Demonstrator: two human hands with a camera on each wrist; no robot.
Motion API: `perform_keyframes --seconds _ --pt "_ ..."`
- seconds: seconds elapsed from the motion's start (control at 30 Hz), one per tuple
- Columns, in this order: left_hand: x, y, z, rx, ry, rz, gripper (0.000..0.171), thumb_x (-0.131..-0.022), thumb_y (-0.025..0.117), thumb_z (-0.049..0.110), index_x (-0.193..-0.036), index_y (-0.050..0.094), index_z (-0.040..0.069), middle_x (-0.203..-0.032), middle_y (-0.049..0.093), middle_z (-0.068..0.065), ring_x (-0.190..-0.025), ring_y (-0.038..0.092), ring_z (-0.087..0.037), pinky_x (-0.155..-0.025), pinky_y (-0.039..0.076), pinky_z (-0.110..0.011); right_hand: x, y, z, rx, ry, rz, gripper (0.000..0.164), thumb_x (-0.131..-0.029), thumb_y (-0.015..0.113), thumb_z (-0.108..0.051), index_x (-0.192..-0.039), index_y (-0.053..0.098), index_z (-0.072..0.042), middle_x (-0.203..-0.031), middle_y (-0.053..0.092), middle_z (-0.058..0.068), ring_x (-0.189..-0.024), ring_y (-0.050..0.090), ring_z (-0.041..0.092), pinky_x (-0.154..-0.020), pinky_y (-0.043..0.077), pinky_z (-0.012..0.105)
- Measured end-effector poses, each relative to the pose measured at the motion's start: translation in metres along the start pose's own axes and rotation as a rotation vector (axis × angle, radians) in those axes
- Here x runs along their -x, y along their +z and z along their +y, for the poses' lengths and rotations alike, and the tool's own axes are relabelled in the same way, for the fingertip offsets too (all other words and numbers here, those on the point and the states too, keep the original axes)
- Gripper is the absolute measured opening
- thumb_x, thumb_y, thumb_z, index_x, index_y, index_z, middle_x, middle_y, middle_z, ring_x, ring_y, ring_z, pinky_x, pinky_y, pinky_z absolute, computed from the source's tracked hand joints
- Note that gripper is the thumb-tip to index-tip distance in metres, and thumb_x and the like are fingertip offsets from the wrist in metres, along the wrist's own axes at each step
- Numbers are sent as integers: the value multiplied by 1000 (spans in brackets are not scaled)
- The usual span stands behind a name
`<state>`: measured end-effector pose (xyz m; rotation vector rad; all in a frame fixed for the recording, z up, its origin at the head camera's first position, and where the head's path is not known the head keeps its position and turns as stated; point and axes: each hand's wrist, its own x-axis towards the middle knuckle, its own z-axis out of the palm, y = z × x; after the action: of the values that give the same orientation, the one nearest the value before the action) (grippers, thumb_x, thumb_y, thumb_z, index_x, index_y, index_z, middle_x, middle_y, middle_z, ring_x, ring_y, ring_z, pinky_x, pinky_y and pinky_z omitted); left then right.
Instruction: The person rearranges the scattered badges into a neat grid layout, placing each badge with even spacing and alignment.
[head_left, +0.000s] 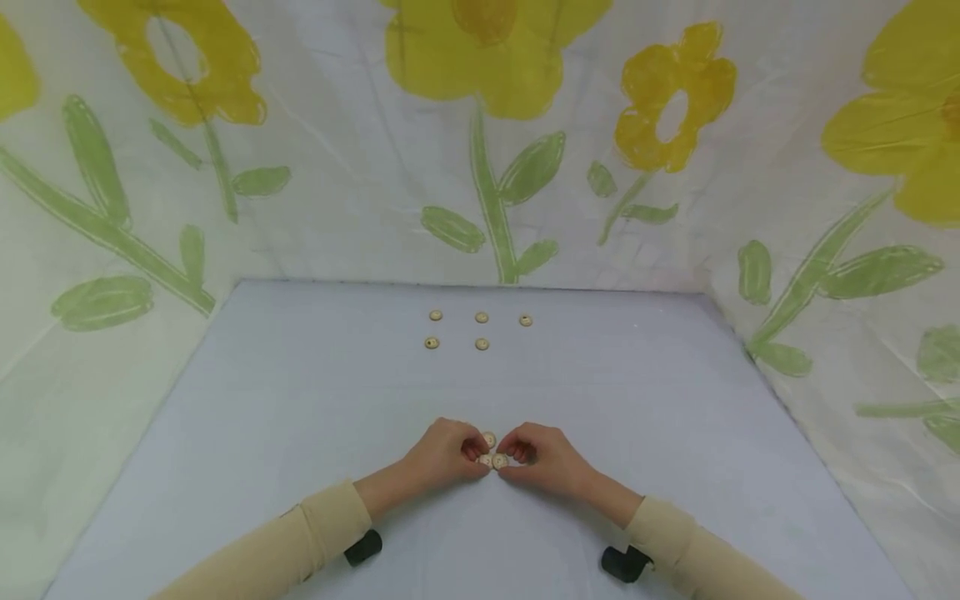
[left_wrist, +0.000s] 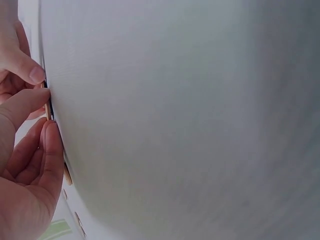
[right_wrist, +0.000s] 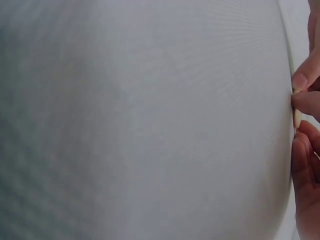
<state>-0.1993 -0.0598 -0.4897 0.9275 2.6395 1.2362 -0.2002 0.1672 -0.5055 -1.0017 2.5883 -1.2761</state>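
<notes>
- Wall cloth [head_left: 45,358], painted with yellow flowers and green leaves, rises along the left, the back and the right of the pale table [head_left: 262,400].
- Left sleeve [head_left: 270,542] is beige, with a black object [head_left: 363,547] below its cuff.
- Left hand [head_left: 442,454] is narrow: thumb and finger pinch the left disc [head_left: 486,460], which they partly cover.
- Five discs [head_left: 482,317] lie farther back, three behind and two before, well apart from the hands.
- Third disc [head_left: 489,439] lies between the hands, just behind the held discs.
- Right disc [head_left: 499,461] is at the left disc's side; whether they touch, I cannot tell.
- Right hand [head_left: 547,458], also narrow, pinches the right disc.
- Dark object [head_left: 626,564] is beside the beige right sleeve [head_left: 697,542].
</notes>
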Motion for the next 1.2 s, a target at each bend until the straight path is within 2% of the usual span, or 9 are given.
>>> perform_keyframes --seconds 0.47,0.83,1.0,1.2 --pt "-1 -1 -3 -24 -5 -9 14 -73 81 8 -82 72 7 -68 62 5 -63 52 -1 -60 46 -20 -2 1 1 24 -40 2 21 -80 80 -12 -98 70 -12 -85 64 -3 -75 59 9 -67 51 22" --pt "-3 -7 -6 6 -18 4 12 -74 81 9 -83 72 7 -69 64 4 -63 55 -1 -59 48 -21 -1 -2 -3 24 -35 -6 20 -81 79 -14 -99 70 -13 -85 64 -4 -76 58 8 -68 50 22" --pt "-11 -15 -4 37 -34 29 15 -74 82 10 -84 72 5 -71 64 3 -64 56 -3 -60 49 -21 0 -2 -4 17 -26 -5 20 -82 79 -14 -99 70 -13 -86 64 -4 -76 57 7 -69 50 22" --pt "-27 -20 -5 79 -73 59 18 -74 84 13 -86 72 5 -71 64 6 -64 56 -4 -60 49 -21 1 -1 -2 11 -38 2 19 -82 79 -14 -99 70 -13 -86 64 -3 -77 58 9 -69 50 22"
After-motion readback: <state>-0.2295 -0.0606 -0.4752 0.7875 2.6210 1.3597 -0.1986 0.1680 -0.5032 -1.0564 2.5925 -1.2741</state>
